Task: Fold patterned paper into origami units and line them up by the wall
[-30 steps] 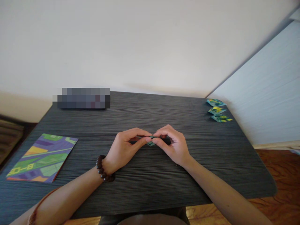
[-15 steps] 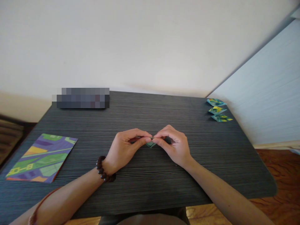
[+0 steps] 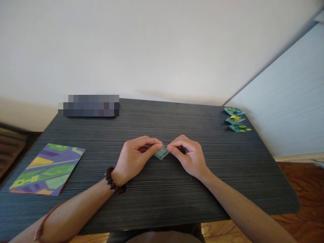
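Observation:
Near the middle of the dark table, a small folded piece of green paper [image 3: 161,154] is pinched between both hands, its lower corner pointing toward me. My left hand [image 3: 139,153], with a dark bead bracelet at the wrist, grips the paper's left side between thumb and fingers. On its right side, my right hand [image 3: 188,153] holds the paper in a similar pinch. The fingertips cover the upper and side edges of the paper.
A stack of patterned paper sheets [image 3: 48,170] lies at the table's left. Three folded paper pieces [image 3: 235,119] stand in a row at the back right. A blurred-out object [image 3: 89,107] sits at the back left, by the wall [image 3: 162,50]. The dark table [image 3: 157,199] has grainy lines.
My left fingertips have shifted slightly left and up, apart from the right ones. More of the green paper's face shows between my hands now.

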`<action>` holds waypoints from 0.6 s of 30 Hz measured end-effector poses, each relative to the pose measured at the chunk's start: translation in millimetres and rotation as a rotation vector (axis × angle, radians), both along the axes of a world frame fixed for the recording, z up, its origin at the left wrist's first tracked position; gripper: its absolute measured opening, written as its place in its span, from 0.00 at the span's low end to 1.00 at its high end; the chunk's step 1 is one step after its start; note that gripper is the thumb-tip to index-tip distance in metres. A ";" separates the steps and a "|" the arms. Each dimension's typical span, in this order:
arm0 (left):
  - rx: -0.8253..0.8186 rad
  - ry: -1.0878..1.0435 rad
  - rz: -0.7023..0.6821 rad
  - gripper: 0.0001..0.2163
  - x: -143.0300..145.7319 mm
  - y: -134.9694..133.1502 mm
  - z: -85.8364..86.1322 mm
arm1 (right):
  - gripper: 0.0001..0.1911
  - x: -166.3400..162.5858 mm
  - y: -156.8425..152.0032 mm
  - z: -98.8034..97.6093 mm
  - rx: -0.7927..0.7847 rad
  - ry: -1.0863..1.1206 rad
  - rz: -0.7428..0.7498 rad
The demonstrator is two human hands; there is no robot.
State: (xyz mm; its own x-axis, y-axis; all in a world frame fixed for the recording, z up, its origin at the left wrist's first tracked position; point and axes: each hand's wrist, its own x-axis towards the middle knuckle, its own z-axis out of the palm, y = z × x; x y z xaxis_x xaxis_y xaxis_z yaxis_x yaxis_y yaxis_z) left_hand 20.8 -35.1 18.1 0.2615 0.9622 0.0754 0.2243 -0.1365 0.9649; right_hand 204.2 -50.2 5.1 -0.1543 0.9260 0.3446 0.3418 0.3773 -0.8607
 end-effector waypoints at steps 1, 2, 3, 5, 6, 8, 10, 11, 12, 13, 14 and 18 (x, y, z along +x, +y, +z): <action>-0.011 -0.008 0.006 0.05 -0.1 0.4 -0.3 | 0.05 0.3 0.4 -0.8 -0.028 -0.001 -0.002; -0.027 -0.015 0.011 0.05 -0.4 0.9 -0.5 | 0.05 0.8 0.9 -1.6 -0.057 -0.005 -0.005; -0.044 -0.020 0.015 0.06 -0.8 1.5 -0.8 | 0.06 1.4 1.3 -2.3 -0.083 -0.010 -0.007; -0.067 -0.027 0.030 0.07 -1.6 2.6 -1.0 | 0.06 2.6 1.6 -3.4 -0.117 -0.023 -0.019; -0.075 -0.029 0.041 0.07 -1.9 3.1 -1.1 | 0.07 3.1 1.5 -3.7 -0.123 -0.031 -0.027; -0.089 -0.033 0.067 0.09 -2.2 4.2 -1.5 | 0.08 3.8 1.0 -4.0 -0.121 -0.047 -0.042; -0.126 -0.046 0.073 0.10 -2.0 5.5 -2.4 | 0.08 4.0 0.2 -4.1 -0.113 -0.059 -0.053; -0.160 -0.059 0.061 0.11 -1.7 6.2 -3.1 | 0.09 4.2 0.0 -4.1 -0.109 -0.057 -0.060; -0.204 -0.076 0.038 0.12 -1.4 6.9 -3.8 | 0.09 4.4 0.0 -4.3 -0.105 -0.048 -0.070; -0.255 -0.098 0.008 0.14 -1.2 7.6 -4.5 | 0.08 4.8 0.2 -4.6 -0.105 -0.032 -0.081; -0.303 -0.118 -0.023 0.16 -1.2 8.2 -5.0 | 0.08 5.3 0.6 -5.1 -0.105 -0.011 -0.093; -0.405 -0.134 -0.112 0.17 -2.9 8.7 -6.1 | 0.09 6.7 2.9 -8.7 -0.151 0.066 -0.126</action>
State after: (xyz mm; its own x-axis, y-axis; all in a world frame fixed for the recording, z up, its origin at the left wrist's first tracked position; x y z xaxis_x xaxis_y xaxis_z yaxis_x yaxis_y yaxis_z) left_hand 17.9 -26.4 11.9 0.3800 0.8873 -0.2614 0.0986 0.2421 0.9652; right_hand 210.9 -47.2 -3.7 -0.0153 0.9784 0.2061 0.3196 0.2001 -0.9262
